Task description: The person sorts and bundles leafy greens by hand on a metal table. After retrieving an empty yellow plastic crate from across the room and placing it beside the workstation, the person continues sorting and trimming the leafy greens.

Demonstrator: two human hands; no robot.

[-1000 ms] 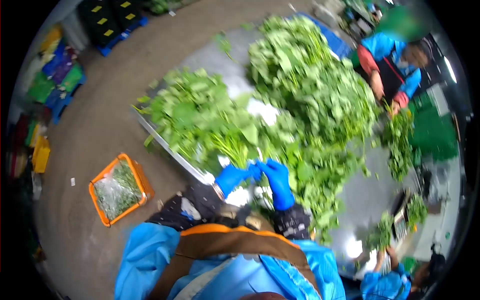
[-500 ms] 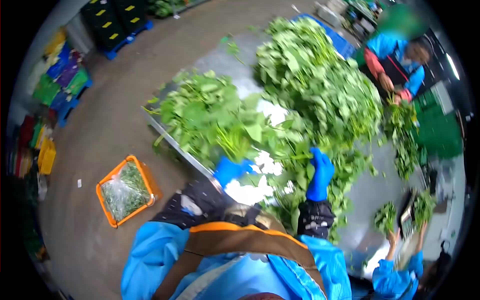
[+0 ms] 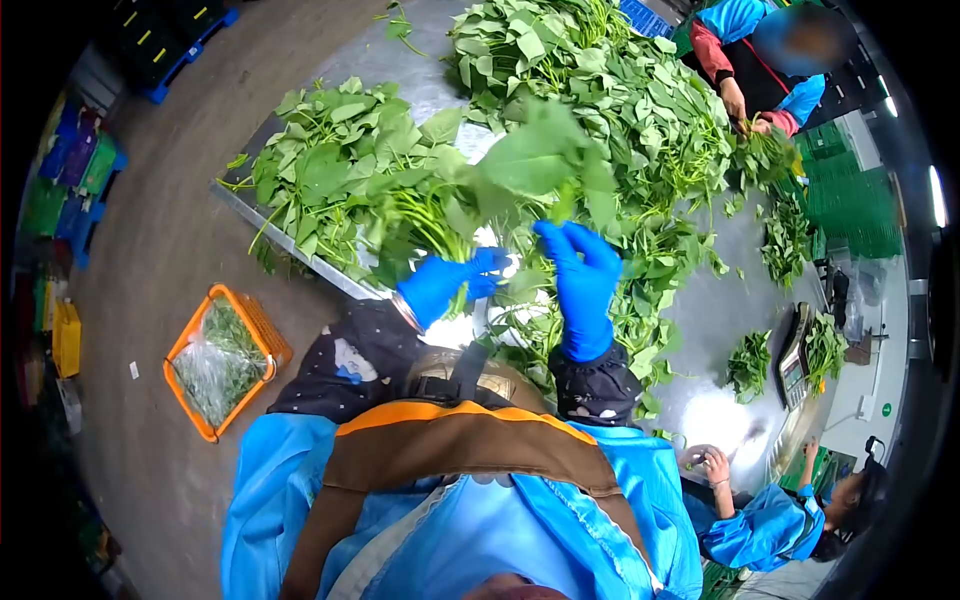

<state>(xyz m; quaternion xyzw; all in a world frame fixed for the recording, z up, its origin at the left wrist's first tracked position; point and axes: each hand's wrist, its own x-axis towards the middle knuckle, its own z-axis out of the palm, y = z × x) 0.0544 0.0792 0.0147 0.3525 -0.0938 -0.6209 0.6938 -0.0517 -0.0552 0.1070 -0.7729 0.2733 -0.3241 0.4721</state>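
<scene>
My left hand [image 3: 436,287], in a blue glove, is closed around the stems of a bunch of leafy greens [image 3: 425,218] at the near edge of the metal table. A stem end pokes out below its fingers. To its right, my blue-gloved right hand [image 3: 586,285] pinches a leafy sprig [image 3: 563,204] between thumb and fingertips; the sprig's leaves are blurred. Beyond both hands, a large heap of the same greens [image 3: 610,110] covers the middle of the table [image 3: 405,62]. Looser greens lie under and beside my right wrist.
On the floor at left stands an orange basket [image 3: 212,432] with bagged greens. Across the table a person [image 3: 735,100] handles greens. Another person [image 3: 765,525] sits lower right, near a scale [image 3: 793,375]. Green crates [image 3: 850,205] are stacked at right.
My right hand has risen and moved in toward my left hand, bringing a sprig up. The left hand still grips its bunch. The lower-right person's hands have left the greens by the scale.
</scene>
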